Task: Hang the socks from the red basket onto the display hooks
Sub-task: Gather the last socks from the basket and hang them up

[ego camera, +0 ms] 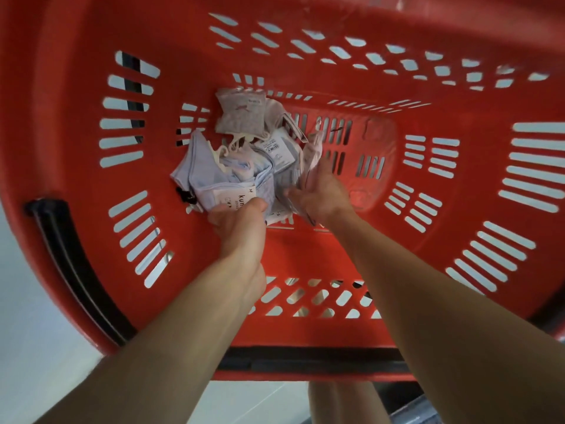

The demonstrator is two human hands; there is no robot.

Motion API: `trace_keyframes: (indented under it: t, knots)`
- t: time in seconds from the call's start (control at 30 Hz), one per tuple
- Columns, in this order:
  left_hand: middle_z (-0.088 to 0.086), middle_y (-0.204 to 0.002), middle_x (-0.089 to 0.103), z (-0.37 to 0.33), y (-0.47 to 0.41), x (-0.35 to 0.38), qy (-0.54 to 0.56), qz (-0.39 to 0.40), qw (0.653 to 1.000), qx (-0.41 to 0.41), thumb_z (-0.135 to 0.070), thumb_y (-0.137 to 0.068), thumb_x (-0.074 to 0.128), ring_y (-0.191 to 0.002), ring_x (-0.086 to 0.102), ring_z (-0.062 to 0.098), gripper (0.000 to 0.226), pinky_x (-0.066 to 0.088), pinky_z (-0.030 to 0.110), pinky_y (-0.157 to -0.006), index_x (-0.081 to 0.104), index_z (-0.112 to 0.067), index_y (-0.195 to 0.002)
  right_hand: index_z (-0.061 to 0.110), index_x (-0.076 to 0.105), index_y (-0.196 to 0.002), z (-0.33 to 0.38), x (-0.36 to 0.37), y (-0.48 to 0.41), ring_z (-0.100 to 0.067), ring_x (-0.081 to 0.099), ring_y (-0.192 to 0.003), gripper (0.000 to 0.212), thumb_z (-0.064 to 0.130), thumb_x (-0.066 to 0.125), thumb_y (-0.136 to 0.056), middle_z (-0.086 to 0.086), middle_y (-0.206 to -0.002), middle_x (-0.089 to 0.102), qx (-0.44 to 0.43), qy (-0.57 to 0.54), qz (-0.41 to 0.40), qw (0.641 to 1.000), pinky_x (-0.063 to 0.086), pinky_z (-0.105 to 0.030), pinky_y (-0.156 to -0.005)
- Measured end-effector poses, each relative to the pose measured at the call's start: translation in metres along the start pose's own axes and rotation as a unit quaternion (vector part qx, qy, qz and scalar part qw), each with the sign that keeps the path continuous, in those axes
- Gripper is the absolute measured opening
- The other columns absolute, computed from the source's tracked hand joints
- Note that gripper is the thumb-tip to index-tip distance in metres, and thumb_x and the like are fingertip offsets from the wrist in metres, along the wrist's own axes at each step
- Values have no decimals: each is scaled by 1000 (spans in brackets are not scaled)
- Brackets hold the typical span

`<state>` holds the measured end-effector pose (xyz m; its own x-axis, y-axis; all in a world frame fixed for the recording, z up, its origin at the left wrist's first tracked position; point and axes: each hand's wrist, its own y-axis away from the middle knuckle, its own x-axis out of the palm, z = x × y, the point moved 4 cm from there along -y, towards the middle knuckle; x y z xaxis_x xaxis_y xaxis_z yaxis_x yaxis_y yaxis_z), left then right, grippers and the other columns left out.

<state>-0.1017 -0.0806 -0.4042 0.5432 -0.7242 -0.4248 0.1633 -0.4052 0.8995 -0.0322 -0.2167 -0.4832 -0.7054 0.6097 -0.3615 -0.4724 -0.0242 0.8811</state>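
my forearms: lower frame, reaching inside red basket
left hand: centre frame, fingers curled round blue sock pack
right hand: touching pink pack; grip unclear, blurred

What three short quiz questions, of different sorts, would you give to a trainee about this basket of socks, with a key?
1. True or false: the red basket is empty.
2. What does the left hand grip? A) the basket's black handle B) a pale blue sock pair with a paper label C) nothing
3. Fill the gap: the right hand reaches the sock pile on the basket's ___.
Key: 1 false; 2 B; 3 bottom.
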Motion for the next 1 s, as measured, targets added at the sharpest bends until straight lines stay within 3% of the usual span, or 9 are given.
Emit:
trace_keyframes:
  t: [0.17, 0.33, 0.5, 0.57, 0.63, 0.77, 0.83, 0.93, 1.0]
  knots:
    - [7, -137, 49, 2, 6, 3, -4, 27, 1000, 1, -14, -87, 68, -108, 52, 19, 61, 44, 51, -108, 38, -14, -140, 15, 48, -121, 4, -7, -8, -33, 63, -104, 54, 37, 75, -80, -11, -110, 68, 45, 42, -16, 998, 52, -41, -88]
    - [5, -136, 51, 0, 7, 4, -41, 65, 997, -4, -18, -89, 66, -115, 52, 21, 57, 43, 50, -109, 43, -14, -141, 12, 57, -99, 1, -12, 10, -29, 66, -73, 43, 39, 67, -67, -4, -73, 66, 38, 93, -18, 995, 52, -36, -59]
    - [-5, -91, 59, -4, 18, 14, -77, 139, 987, -9, -23, -91, 64, -86, 54, 12, 10, 41, 37, -89, 61, -20, -100, 15, 64, -100, 0, -25, 28, -29, 68, -77, 46, 41, 59, -63, -6, -80, 70, 33, 49, -21, 998, 56, -38, -64]
    - [-8, -99, 63, -6, 24, 19, -94, 170, 981, 4, -34, -85, 70, -90, 55, 7, 25, 36, 35, -89, 60, -23, -105, 13, 65, -93, 6, -33, 37, -30, 68, -75, 43, 44, 56, -64, -5, -74, 69, 17, 38, -33, 999, 53, -37, -59]
    - [-7, -114, 66, -9, 33, 25, -112, 207, 972, 6, -58, -63, 75, -107, 56, 9, 68, 34, 35, -93, 56, -25, -120, 13, 63, -89, 19, -39, 53, -33, 68, -74, 48, 48, 46, -61, -8, -74, 70, -11, 51, -27, 998, 56, -44, -63]
    - [3, -129, 67, -13, 47, 30, -90, 225, 970, 11, -72, -34, 80, -118, 64, 23, 115, 49, 45, -103, 49, -29, -136, 16, 56, -82, 49, -36, 98, -40, 65, -73, 39, 45, 38, -63, -14, -77, 69, -103, 136, -4, 985, 55, -47, -65]
    - [2, -115, 73, -15, 46, 23, -71, 188, 979, 23, -64, -42, 82, -102, 72, 22, 97, 56, 45, -95, 57, -29, -129, 15, 57, -89, 59, -32, 115, -36, 67, -75, 32, 37, 46, -68, -12, -81, 70, -133, 128, 64, 981, 56, -46, -68]
    - [5, -100, 77, -18, 37, 0, -37, 127, 990, 42, -44, -65, 73, -88, 75, 28, 55, 60, 49, -87, 67, -26, -117, 24, 66, -116, 65, -41, 119, -15, 70, -86, 36, 24, 60, -81, -1, -92, 75, -116, -40, 185, 975, 57, -35, -83]
    - [-5, -98, 77, -18, 33, -17, -40, 106, 991, 65, -38, -76, 69, -89, 74, 21, 40, 59, 41, -87, 69, -30, -115, 30, 69, -117, 67, -56, 102, 1, 67, -91, 33, 23, 59, -86, 13, -104, 73, -139, -74, 88, 984, 54, -25, -87]
